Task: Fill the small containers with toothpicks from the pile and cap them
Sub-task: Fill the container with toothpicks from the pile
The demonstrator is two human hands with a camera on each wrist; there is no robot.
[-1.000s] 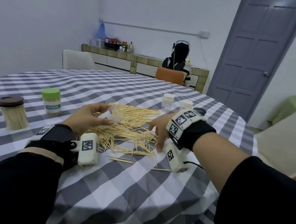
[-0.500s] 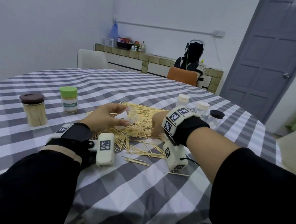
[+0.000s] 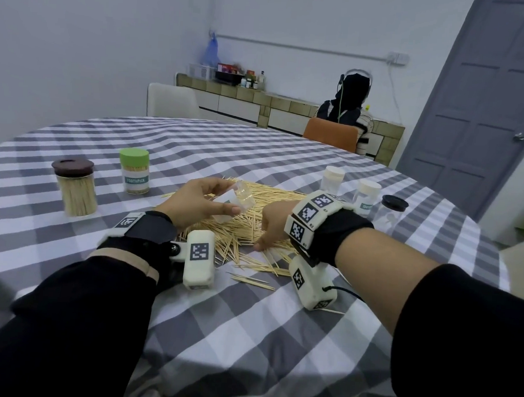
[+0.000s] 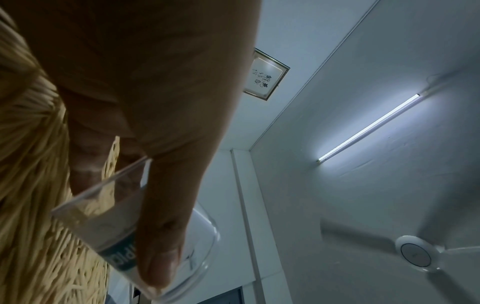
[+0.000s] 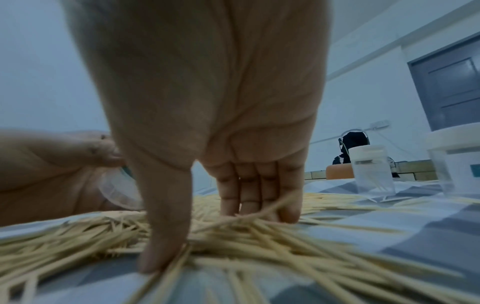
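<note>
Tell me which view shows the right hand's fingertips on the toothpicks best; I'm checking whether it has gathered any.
The right wrist view: the right hand plants thumb and fingertips straight into the toothpick pile, none lifted yet. The head view shows only its back, wrist gear covering the fingers. The left wrist view misses it entirely.

Right hand (image 3: 273,226) now deeper into the toothpick pile (image 3: 247,225), fingertips (image 5: 262,211) down among the sticks
</note>
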